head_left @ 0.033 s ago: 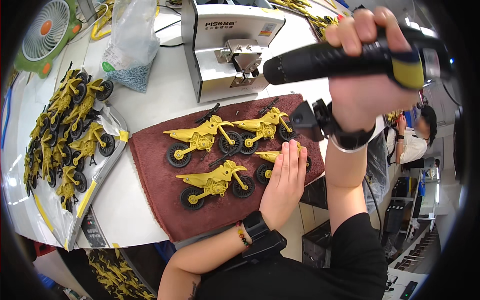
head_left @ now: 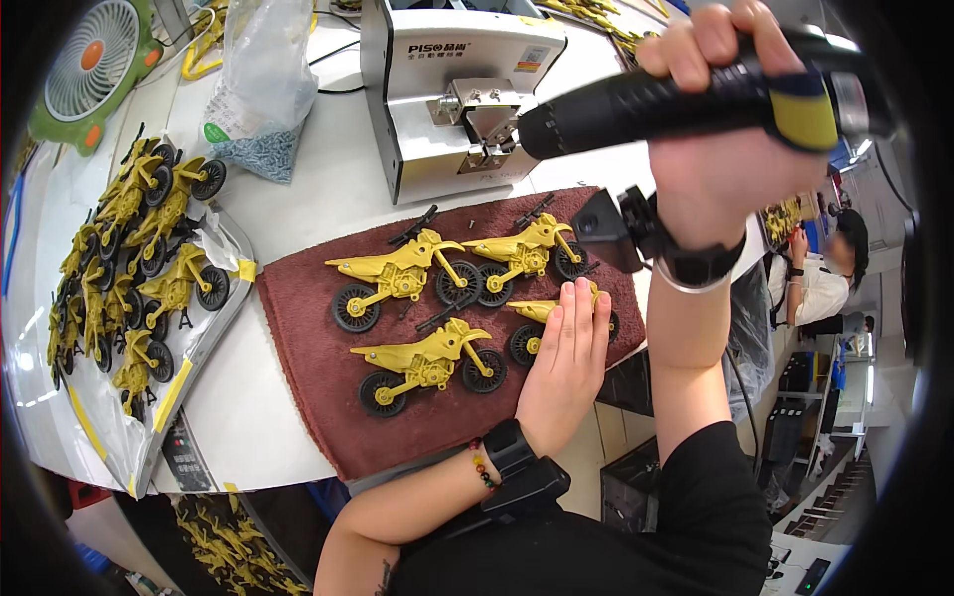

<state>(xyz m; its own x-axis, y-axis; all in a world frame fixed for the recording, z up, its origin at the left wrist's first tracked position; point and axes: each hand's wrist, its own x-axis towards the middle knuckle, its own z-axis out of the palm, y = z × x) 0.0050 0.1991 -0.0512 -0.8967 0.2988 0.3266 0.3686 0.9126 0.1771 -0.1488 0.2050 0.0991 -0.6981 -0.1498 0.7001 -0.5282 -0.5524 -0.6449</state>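
Note:
Several yellow toy motorbikes lie on a brown mat (head_left: 308, 358). My left hand (head_left: 566, 368) rests flat, fingers together, on the rightmost motorbike (head_left: 530, 323) and holds it down. The others lie to its left: one at the mat's front (head_left: 427, 363), two at the back (head_left: 397, 278) (head_left: 527, 253). My right hand (head_left: 715, 149) is raised above the mat, gripping a black electric screwdriver (head_left: 636, 104) with a yellow band. Its tip points left at the outlet of a white screw feeder machine (head_left: 447, 79).
A tray lined with plastic (head_left: 204, 348) at the left holds several more yellow motorbikes. A bag of small screws (head_left: 253, 99) and a green fan (head_left: 94, 60) stand at the back left. Another person (head_left: 825, 268) sits at the far right. The table edge runs below the mat.

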